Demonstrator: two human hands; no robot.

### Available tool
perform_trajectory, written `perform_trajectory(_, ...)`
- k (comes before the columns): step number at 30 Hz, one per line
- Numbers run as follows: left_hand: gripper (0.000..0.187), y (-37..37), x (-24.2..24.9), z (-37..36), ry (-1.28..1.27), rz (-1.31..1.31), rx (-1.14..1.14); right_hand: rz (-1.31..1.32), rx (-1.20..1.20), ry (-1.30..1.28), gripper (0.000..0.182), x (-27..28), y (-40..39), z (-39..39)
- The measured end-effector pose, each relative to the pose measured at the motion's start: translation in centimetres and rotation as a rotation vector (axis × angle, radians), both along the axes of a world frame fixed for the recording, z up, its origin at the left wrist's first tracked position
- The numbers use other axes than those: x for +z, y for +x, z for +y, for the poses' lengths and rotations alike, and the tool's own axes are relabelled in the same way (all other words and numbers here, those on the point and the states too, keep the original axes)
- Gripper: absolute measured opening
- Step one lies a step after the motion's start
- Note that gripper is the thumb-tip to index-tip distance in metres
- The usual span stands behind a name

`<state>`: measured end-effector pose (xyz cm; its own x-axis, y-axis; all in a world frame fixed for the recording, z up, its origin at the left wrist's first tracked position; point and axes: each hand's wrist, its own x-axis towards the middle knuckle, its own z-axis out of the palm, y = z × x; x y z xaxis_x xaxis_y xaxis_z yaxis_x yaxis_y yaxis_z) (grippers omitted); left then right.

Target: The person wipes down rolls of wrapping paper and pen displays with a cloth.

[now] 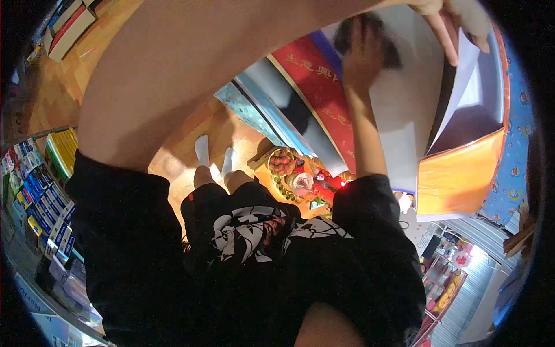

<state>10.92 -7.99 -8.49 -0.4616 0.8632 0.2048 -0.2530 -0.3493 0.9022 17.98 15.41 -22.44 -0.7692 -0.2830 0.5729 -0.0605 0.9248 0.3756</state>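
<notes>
My left hand (454, 23) reaches across to the top right, its fingers closed on the upper edge of a white sheet (462, 75). My right hand (364, 52) lies over a dark cloth-like thing (392, 53) on a pale grey-white surface (407, 110). That hand is blurred, and its fingers look stretched over the dark thing. Beside it runs a red banner (318, 81) with gold characters. Below the white sheet is an orange sheet or panel (459, 173) with a shiny face.
On the wooden floor (179, 144), my feet in white socks stand beside a small display (300, 182) with a bowl of red fruit (281, 162). Shelves of small boxed goods (46, 202) line the left. A blue patterned cloth (514, 133) hangs at right.
</notes>
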Motion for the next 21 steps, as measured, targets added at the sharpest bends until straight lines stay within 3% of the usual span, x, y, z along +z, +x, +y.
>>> perform_trajectory(6,0.036,-0.1,1.4,0.8,-0.02,0.024,-0.072,0.111,-0.568,-0.046,0.06,-2.2,14.0,8.7)
perform_trajectory(8,0.036,0.1,1.9,1.3,-0.032,0.035,-0.105,0.248,-0.533,-0.201,0.057,-2.5,18.7,9.3)
perform_trajectory(11,0.036,0.6,2.4,2.2,-0.045,0.053,-0.144,0.342,-0.717,-0.144,0.054,-3.3,24.4,10.3)
perform_trajectory(14,0.047,1.0,-0.1,3.7,-0.6,0.312,-0.039,0.482,-0.769,-0.407,0.047,-3.5,27.2,8.3)
perform_trajectory(15,0.051,1.8,0.4,2.0,-0.427,0.051,-0.026,0.532,-0.769,-0.498,0.045,-3.4,27.4,7.5)
perform_trajectory(16,0.056,2.6,1.1,0.3,-0.25,-0.203,-0.015,0.478,-0.659,-0.42,0.04,-3.0,27.0,5.2)
perform_trajectory(17,0.048,2.9,-0.9,1.8,-0.121,-0.197,0.143,0.466,-0.421,-0.801,0.041,-3.9,25.9,3.2)
perform_trajectory(18,0.041,3.2,-3.9,3.6,0.011,-0.185,0.297,0.366,-0.371,-1.099,0.04,-3.8,23.7,0.1)
perform_trajectory(19,0.04,3.0,-5.1,3.6,0.131,-0.136,0.297,0.247,-0.302,-1.513,0.038,-3.1,20.6,-2.5)
perform_trajectory(20,0.04,3.2,-5.1,3.4,0.13,-0.12,0.293,0.105,-0.284,-1.682,0.038,-2.0,17.2,-3.9)
perform_trajectory(21,0.039,3.5,-4.9,3.1,0.056,-0.145,0.296,0.108,-0.086,-1.993,0.036,-3.2,13.9,-3.3)
